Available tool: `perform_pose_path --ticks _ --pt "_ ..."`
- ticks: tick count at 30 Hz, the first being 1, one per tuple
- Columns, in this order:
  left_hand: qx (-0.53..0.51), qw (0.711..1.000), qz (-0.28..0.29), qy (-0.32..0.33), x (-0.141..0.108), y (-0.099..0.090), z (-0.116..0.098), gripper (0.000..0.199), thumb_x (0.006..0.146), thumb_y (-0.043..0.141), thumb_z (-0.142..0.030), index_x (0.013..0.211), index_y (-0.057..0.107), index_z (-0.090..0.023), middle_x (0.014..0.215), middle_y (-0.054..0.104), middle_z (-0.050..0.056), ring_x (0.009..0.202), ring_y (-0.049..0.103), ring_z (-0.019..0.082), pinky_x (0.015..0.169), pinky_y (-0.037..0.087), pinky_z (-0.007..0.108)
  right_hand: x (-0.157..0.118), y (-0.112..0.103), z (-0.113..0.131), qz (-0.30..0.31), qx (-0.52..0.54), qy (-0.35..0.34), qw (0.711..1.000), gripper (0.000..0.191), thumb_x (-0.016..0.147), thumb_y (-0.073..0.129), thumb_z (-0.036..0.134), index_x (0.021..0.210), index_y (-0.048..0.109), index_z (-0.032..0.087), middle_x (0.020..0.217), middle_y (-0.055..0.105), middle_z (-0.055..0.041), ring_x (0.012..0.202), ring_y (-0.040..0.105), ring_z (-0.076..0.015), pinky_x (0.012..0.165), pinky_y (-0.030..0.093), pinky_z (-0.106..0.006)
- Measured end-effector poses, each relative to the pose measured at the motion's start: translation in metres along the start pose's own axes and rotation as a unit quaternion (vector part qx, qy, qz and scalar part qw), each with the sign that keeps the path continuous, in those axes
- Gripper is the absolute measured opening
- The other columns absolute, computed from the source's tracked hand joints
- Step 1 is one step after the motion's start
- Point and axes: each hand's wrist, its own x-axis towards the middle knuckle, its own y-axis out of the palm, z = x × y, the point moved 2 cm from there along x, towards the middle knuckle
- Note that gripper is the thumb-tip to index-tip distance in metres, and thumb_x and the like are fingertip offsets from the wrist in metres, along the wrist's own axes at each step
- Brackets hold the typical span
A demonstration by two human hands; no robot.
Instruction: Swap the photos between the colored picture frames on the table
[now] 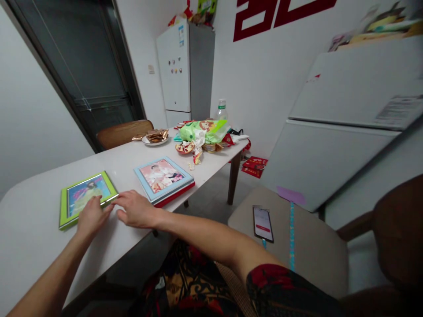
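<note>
A lime-green picture frame (109, 184) with a photo of a figure in a pale yellow-green dress lies on the white table (42, 185). My left hand (91, 216) grips its near edge, with fingertips over the border. At the near right corner of that frame, the bent fingers of my right hand (137, 209) pinch the edge. Where the fingers curl beneath is hidden. Just beyond my right hand lies a light-blue picture frame (141, 176) with a pinkish photo, on top of something red (175, 193).
Farther back stand a plate of brown-wrapped packets (155, 136), an opened pomegranate (185, 148), a green plastic bag (205, 130) and a clear bottle (221, 110). On the right, a chair seat (310, 246) holds a phone (263, 223). A wooden chair (124, 132) stands behind the table.
</note>
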Motion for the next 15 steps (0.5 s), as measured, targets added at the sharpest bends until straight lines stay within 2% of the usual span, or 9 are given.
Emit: perform_pose_path --ticks 3,6,8,11,15 --pt "0.112 0.993 0.047 0.012 0.004 -0.003 0.018 0.053 0.074 0.042 -0.043 0.109 0.044 -0.003 0.107 0.052 0.024 0.099 0.049 0.037 0.079 0.036 0.048 0.001 0.021 0.009 0.011 0.009 -0.009 1.000 0.029 0.075 0.044 0.017 0.103 0.052 0.016 0.101 0.054 -0.0067 0.097 0.044 -0.0169 0.086 0.032 -0.031" --pt "0.139 0.989 0.043 0.023 -0.005 -0.008 0.023 0.044 0.073 0.046 -0.039 0.104 0.048 -0.007 0.100 0.056 0.018 0.095 0.052 0.030 0.079 0.038 0.039 0.001 0.033 0.002 0.019 -0.005 0.041 0.999 0.031 0.073 0.047 0.020 0.102 0.053 0.012 0.101 0.054 -0.0092 0.095 0.045 -0.0184 0.085 0.034 -0.032" --pt "0.152 0.987 0.033 0.025 -0.020 -0.014 0.022 0.038 0.074 0.046 -0.038 0.098 0.051 -0.010 0.095 0.057 0.015 0.092 0.052 0.027 0.078 0.038 0.036 -0.001 0.039 -0.005 0.028 -0.010 0.080 0.996 0.035 0.072 0.047 0.019 0.106 0.052 0.012 0.103 0.054 -0.0103 0.096 0.045 -0.0194 0.085 0.034 -0.032" --pt "0.159 0.986 0.028 0.033 -0.061 -0.025 0.016 0.033 0.071 0.051 -0.039 0.092 0.053 -0.013 0.093 0.057 0.011 0.091 0.052 0.024 0.078 0.038 0.032 -0.010 0.043 -0.012 0.036 -0.026 0.133 0.990 0.041 0.073 0.045 0.018 0.112 0.048 0.007 0.105 0.054 -0.0132 0.098 0.046 -0.0211 0.086 0.034 -0.032" --pt "0.137 0.988 0.012 0.066 -0.133 -0.033 0.001 0.039 0.069 0.056 -0.040 0.097 0.051 -0.013 0.096 0.054 0.010 0.092 0.049 0.024 0.082 0.037 0.035 -0.027 0.044 -0.008 0.057 -0.030 0.140 0.988 0.043 0.074 0.042 0.016 0.115 0.046 0.006 0.108 0.054 -0.0144 0.101 0.047 -0.0210 0.089 0.032 -0.030"
